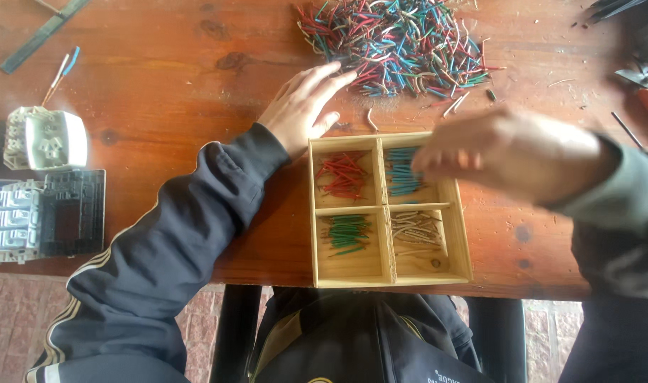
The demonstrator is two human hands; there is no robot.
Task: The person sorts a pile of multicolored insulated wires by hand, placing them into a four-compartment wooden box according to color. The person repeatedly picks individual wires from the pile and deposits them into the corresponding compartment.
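- Over the far right compartment of the wooden sorting tray [453, 234], the person's right hand [512, 150] hovers with fingers curled together; motion blur hides whether a wire piece is pinched between them, so that cannot be told.
- Beneath that hand lie the blue wire pieces [402, 174], which suggests the step in hand is dropping a blue piece among its like.
- At the near edge of the mixed wire pile [398, 44], far of the tray, the left hand [300, 108] rests flat on the wooden table [161, 85], fingers spread and straight, gripping nothing, fingertips just touching the outlying pieces.
- Red wire pieces [343, 176] fill the far left compartment, green wire pieces [348, 232] the near left, pale grey-white wire pieces [415, 228] the near right.
- To do the step well, the person likely lowers the fingers close above the blue heap before letting go, so that the piece does not bounce over the thin divider into the red or pale compartment.
- Releasing the piece lengthwise with the others probably keeps the heap flat.
- Meanwhile the left hand can single out one colour at the pile's edge rather than dig into its middle, where pieces tangle.
- Well to the left, switch parts [44, 138] and a dark frame [68, 213] lie apart from the work.
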